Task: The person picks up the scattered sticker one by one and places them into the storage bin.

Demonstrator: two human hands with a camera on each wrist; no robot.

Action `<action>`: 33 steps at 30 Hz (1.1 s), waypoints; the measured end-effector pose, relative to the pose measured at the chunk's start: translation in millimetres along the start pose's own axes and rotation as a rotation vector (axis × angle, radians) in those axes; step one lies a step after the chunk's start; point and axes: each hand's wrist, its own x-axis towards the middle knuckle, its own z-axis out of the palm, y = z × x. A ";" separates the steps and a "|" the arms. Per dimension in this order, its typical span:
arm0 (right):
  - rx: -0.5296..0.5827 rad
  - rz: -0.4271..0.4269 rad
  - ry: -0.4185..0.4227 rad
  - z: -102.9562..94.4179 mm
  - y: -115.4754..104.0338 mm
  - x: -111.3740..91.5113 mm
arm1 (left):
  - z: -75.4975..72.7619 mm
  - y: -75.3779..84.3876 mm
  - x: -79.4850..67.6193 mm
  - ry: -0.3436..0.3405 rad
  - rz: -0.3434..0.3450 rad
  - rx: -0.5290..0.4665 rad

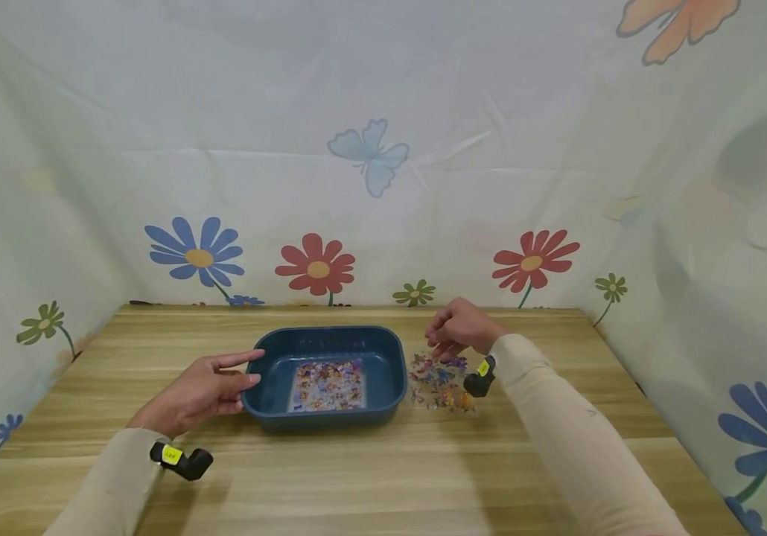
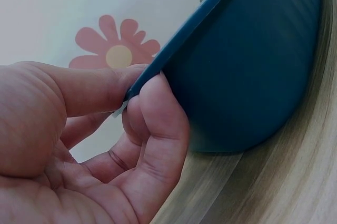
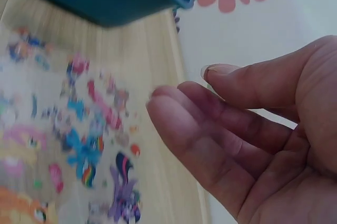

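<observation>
My left hand (image 1: 202,393) pinches the left rim of a dark blue plastic basin (image 1: 327,421); the left wrist view shows the thumb and fingers on either side of the basin's edge (image 2: 181,31). Inside the basin lies a sheet of small colourful stickers (image 1: 328,385). To the basin's right, a clear sheet of cartoon pony stickers (image 1: 442,383) is flat on the table. My right hand (image 1: 462,327) hovers over that sheet's far edge, fingers loosely bent. In the right wrist view, the thumb and fingertips are apart, with nothing visible between them.
The wood-grain table (image 1: 357,484) extends to a pale backdrop (image 1: 276,179) printed with flowers and butterflies. The same cloth rises along the left and right sides. A black wrist camera (image 1: 182,460) is strapped to each wrist.
</observation>
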 end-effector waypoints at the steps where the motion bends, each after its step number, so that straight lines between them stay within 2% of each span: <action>1: -0.010 0.004 0.004 -1.4 3.2 -0.2 | -0.1 0.2 -0.2 0.001 -0.001 0.000; 10: -0.183 0.002 0.052 -9.1 24.3 -0.5 | -0.1 0.7 -2.3 -0.001 0.003 0.011; 15: -0.388 -0.010 0.118 -9.4 30.5 0.8 | 0.0 1.1 -1.9 -0.003 0.001 0.006; 18: -0.532 0.025 0.168 -6.9 34.8 1.7 | 0.1 1.5 -1.6 0.000 -0.004 -0.002; 21: -0.613 0.097 0.201 -3.4 38.3 2.3 | 0.2 1.7 -1.4 -0.001 -0.006 -0.009; 26: -0.650 0.160 0.215 3.2 40.7 3.0 | 0.3 0.8 -1.6 -0.003 -0.005 -0.018; 33: -0.656 0.115 0.209 6.8 43.0 3.7 | 0.1 0.1 -2.9 -0.013 0.006 -0.014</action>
